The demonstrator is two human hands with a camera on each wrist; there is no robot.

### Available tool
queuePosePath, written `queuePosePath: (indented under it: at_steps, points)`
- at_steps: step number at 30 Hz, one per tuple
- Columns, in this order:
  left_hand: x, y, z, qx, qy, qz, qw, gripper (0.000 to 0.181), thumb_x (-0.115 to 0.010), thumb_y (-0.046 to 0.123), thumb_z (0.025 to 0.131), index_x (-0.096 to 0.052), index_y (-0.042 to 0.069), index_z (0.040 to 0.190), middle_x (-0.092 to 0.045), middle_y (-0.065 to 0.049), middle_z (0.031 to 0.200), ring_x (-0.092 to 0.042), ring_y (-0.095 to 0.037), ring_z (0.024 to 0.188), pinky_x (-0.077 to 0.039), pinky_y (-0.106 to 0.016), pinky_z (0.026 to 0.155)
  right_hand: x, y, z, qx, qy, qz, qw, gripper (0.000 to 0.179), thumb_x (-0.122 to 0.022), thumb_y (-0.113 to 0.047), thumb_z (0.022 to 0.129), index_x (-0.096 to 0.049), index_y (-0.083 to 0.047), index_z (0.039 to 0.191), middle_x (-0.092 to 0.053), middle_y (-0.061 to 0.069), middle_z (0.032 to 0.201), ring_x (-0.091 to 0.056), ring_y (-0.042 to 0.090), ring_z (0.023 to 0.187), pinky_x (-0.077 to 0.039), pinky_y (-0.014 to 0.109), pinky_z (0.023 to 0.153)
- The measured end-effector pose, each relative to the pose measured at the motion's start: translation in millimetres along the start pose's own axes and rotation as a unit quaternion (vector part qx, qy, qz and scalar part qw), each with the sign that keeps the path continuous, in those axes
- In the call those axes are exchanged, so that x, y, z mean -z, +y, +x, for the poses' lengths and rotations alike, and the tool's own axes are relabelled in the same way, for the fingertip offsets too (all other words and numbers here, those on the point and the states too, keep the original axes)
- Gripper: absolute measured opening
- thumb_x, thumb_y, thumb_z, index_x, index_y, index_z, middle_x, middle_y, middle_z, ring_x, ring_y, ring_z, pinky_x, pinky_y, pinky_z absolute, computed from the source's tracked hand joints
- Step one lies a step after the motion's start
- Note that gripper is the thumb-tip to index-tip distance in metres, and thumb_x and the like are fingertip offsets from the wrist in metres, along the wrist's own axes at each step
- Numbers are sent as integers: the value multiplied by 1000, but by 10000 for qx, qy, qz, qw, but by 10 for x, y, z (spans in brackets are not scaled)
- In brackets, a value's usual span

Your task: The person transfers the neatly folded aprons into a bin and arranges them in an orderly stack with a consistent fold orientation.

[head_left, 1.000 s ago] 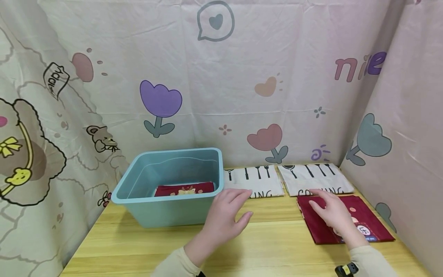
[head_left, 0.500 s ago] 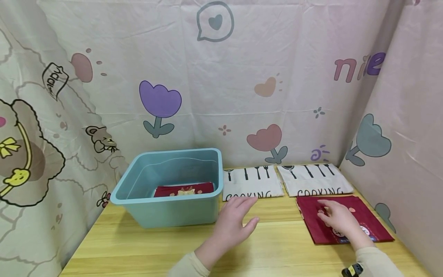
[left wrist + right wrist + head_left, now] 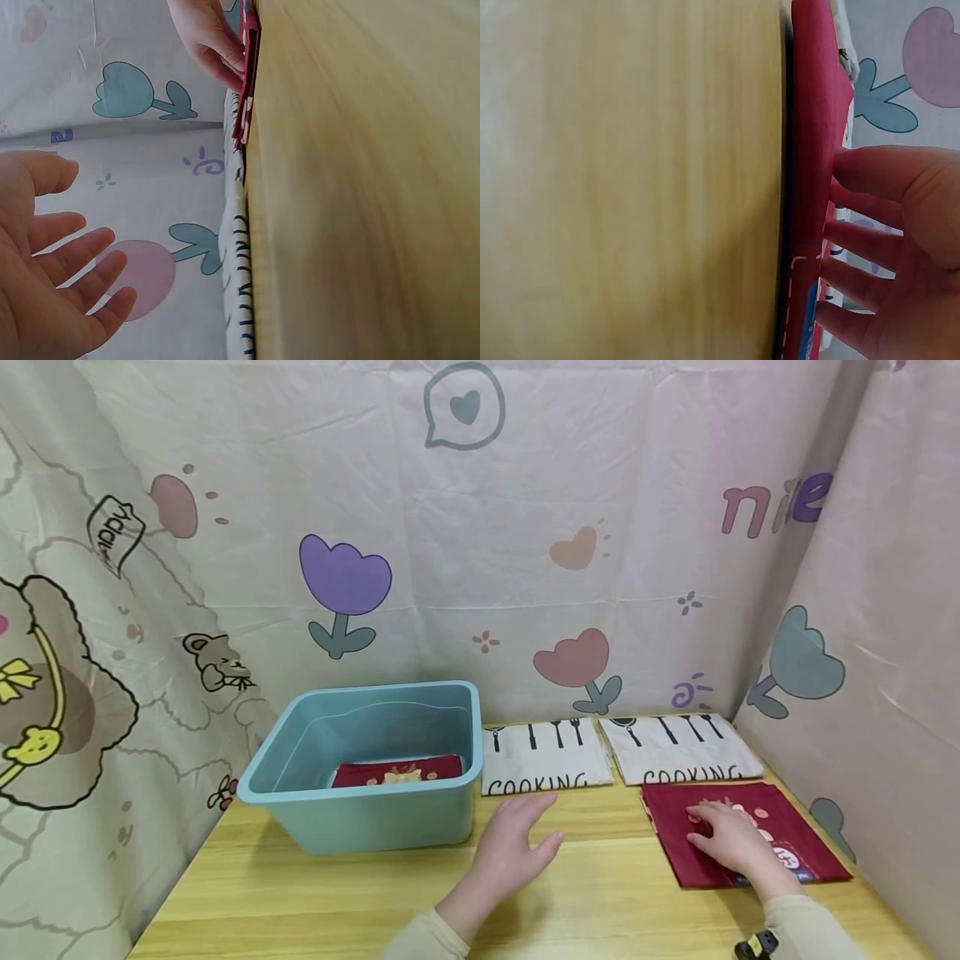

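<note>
Folded red cloth (image 3: pixel 806 822) lies flat at the right of the wooden table (image 3: pixel 592 881), and here's the right hand (image 3: pixel 726 839) on it, fingers extended, gripping nothing; whether they press or merely graze the fabric, I can't quite tell; the left hand (image 3: pixel 513 843) hovers bare over the wood, fingers relaxed; to my eye it's the reaching step, contact without a hold; the next move, I'd say, calls for fingertips working under an edge, the left hand coming across to help; over in the blue tub (image 3: pixel 367 822) sits a second red cloth (image 3: pixel 438 768); now the writing: COOKING runs across the left white cloth (image 3: pixel 545 758), and again across the right white cloth (image 3: pixel 678 750); up on the backdrop (image 3: pixel 480 510), n, i and a purple e; the round white emblem (image 3: pixel 786 857) is too small to read; no brand name shows.
</note>
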State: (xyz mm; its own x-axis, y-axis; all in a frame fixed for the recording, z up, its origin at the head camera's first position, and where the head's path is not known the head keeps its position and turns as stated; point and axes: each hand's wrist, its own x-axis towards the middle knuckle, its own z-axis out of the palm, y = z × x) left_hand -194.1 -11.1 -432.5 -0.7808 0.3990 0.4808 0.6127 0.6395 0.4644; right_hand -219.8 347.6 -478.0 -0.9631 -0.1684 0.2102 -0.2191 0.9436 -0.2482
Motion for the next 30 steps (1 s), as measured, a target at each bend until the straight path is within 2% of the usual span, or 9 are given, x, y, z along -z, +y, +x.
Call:
queuePosePath:
  at_steps: [9, 15, 22, 30]
  points:
    - [-181, -50, -20, 659, -210, -604, 9958, 49, -71, 29, 91, -60, 13, 136, -65, -1, 126, -59, -21, 116, -47, -43, 100, -56, -109, -1, 43, -2, -8, 10000, 38, -78, -14, 81, -69, 6, 112, -58, 35, 120, -47, 59, 118, -36, 68, 98]
    - [-261, -94, -28, 860, -216, -945, 9916, 47, -70, 28, 92, -62, 8, 133, -66, -4, 122, -62, -20, 108, -51, -38, 93, -95, -290, 25, 136, 2, -8, 9999, 38, -79, -15, 81, -69, 4, 112, -59, 33, 120, -47, 59, 118, -37, 67, 98]
    - [-310, -103, -32, 1287, -263, -1458, 9806, 47, -70, 29, 92, -62, 5, 132, -65, -7, 123, -64, -24, 105, -52, -37, 90, -123, -550, 85, 128, -190, -9, 9997, 39, -79, -19, 82, -70, 1, 114, -60, 29, 122, -47, 58, 120, -38, 65, 99]
    - [-347, -120, -37, 1590, -241, -1758, 9712, 46, -72, 23, 91, -62, 2, 130, -67, -12, 117, -66, -29, 100, -54, -39, 87, -170, -820, 145, 13, -346, -129, 9993, 40, -78, -24, 83, -70, -2, 116, -60, 26, 122, -45, 59, 121, -38, 64, 100]
